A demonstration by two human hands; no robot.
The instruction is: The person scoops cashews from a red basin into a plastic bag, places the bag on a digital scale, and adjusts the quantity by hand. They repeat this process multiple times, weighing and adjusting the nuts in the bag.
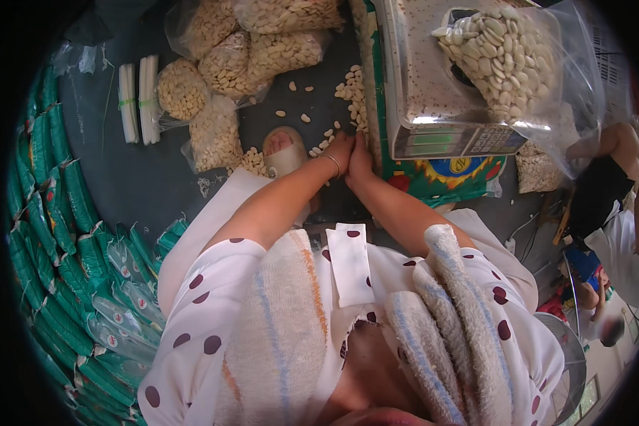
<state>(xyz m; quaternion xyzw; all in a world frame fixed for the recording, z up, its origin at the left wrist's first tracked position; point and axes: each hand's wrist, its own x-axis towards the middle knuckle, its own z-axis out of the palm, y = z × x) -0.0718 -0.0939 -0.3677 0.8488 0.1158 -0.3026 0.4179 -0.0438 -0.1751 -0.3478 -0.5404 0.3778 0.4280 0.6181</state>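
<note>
Both my hands are down at the floor, close together at the edge of a pile of loose white beans (354, 96). My left hand (338, 153), with a bracelet on the wrist, lies against my right hand (360, 160); the fingers are partly hidden, so whether beans are in them cannot be told. Just right of my hands, a digital scale (420, 101) stands on a green printed sack (450, 178). On its metal plate lies a clear plastic bag of white beans (503, 61), its loose end hanging over the right side.
Filled bean bags (215, 133) lie at the upper left, beside bundles of clear plastic bags (149, 98) tied with green bands. Stacked green packages (58, 213) line the far left. My sandalled foot (285, 152) is left of my hands. Other people (620, 234) are at the right, near a fan (564, 367).
</note>
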